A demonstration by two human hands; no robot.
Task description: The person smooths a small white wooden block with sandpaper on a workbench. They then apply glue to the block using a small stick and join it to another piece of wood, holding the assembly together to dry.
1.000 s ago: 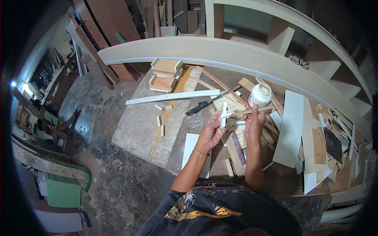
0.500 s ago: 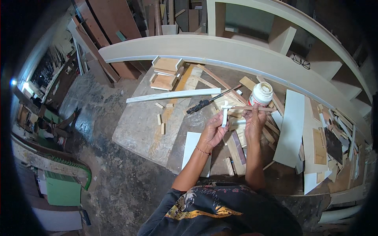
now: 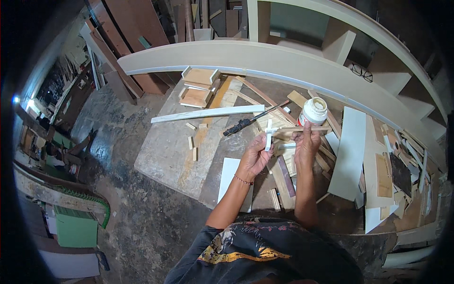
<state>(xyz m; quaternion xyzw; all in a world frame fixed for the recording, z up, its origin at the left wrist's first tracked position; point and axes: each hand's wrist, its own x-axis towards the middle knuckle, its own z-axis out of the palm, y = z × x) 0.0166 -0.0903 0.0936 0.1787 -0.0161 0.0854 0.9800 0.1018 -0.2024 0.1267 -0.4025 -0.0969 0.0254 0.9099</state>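
Between the fingers of my left hand (image 3: 257, 155) stands a small white strip (image 3: 268, 140), roughly upright. My right hand (image 3: 307, 144) pinches a thin wooden stick (image 3: 300, 129) held almost level. The stick's left end meets the upper part of the strip, with some white paste around the contact. Just beyond my right hand is an open white jar (image 3: 314, 112) with a red mark on its side; pale residue coats its mouth. Under both hands lie wooden pieces, partly hidden by them.
A long white strip (image 3: 208, 114) and a dark-handled tool (image 3: 239, 127) lie on the worktable. Small tray-like wooden pieces (image 3: 201, 75) stand at the back, with small blocks (image 3: 190, 142) nearer. Right are a white panel (image 3: 347, 151) and offcuts; a long curved board (image 3: 213, 53) borders the back.
The white strip in my left hand now reaches a little higher past the stick's end. My right hand has barely moved and still holds the stick.
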